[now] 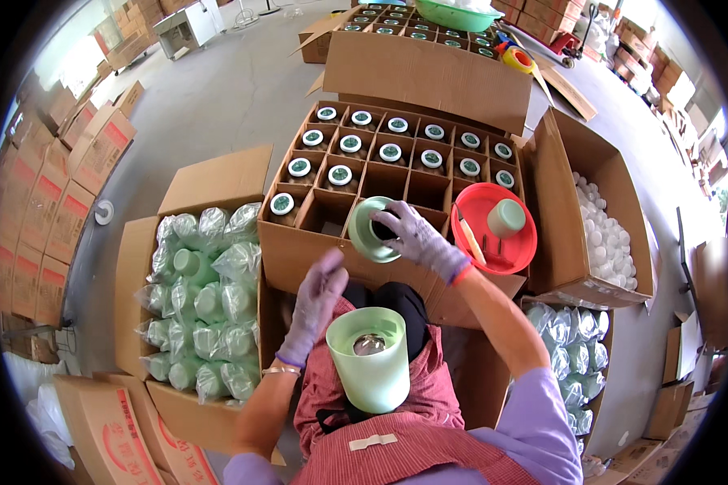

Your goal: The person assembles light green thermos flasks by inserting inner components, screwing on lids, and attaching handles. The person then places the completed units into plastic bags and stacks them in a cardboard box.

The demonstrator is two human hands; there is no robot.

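My right hand [422, 241], in a pale glove, grips a pale green, round glass piece [361, 232] with a wide rim and dark opening. The piece hangs over the front compartments of a divided carton [332, 245]. Several bottles with white-rimmed green caps [340, 175] stand in other compartments. My left hand [317, 301], also gloved and slightly blurred, hovers in front of the carton with fingers extended and nothing visible in them. On my lap rests a translucent pale green cylinder [372, 378], with something silvery [369, 345] inside.
A red basin [528, 252] on the carton's right corner holds a green cup [506, 218] and an orange-handled tool [471, 241]. Plastic-wrapped green pieces [210, 303] fill a box at left. Small white pieces [605, 234] lie in a box at right. Behind stands another bottle carton [315, 50].
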